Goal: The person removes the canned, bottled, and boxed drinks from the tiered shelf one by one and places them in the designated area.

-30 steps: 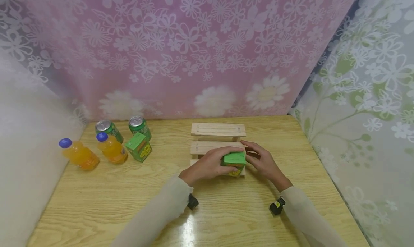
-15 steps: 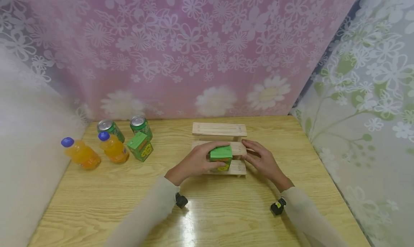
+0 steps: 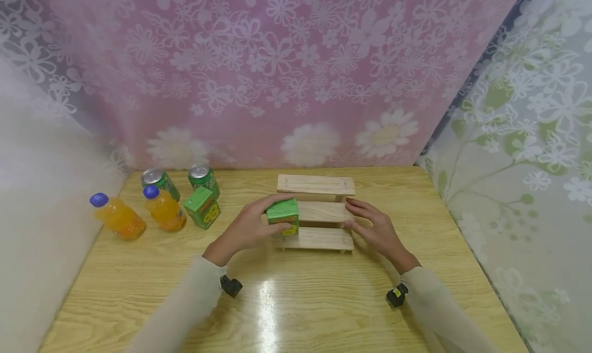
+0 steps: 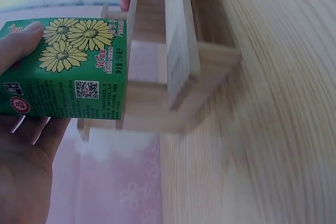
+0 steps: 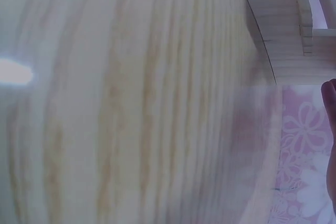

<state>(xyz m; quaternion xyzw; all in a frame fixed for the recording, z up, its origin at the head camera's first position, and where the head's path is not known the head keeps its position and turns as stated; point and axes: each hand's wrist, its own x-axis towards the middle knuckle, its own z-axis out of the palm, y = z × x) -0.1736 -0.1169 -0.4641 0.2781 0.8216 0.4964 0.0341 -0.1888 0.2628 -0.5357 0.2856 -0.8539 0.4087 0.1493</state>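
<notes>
My left hand [image 3: 247,222] grips a green drink carton [image 3: 283,217] printed with yellow flowers, thumb on its front and fingers behind. The carton is upright at the left end of a three-step wooden rack [image 3: 324,211], overlapping its middle and lowest steps in the head view. In the left wrist view the carton [image 4: 73,72] shows its flowered face close to the middle board's edge. My right hand [image 3: 376,229] holds the right end of the middle step between thumb and fingers. Only a sliver of that hand [image 5: 331,129] shows in the right wrist view.
At the left of the wooden table [image 3: 185,291] stand two orange drink bottles [image 3: 120,217] with blue caps. Two green cans [image 3: 201,178] and a second green carton [image 3: 202,207] are beside them. A flowered pink curtain [image 3: 277,86] hangs behind the table.
My left hand has carried the carton leftward along the rack, from its right end to its left end. My right hand has stayed at the rack's right end.
</notes>
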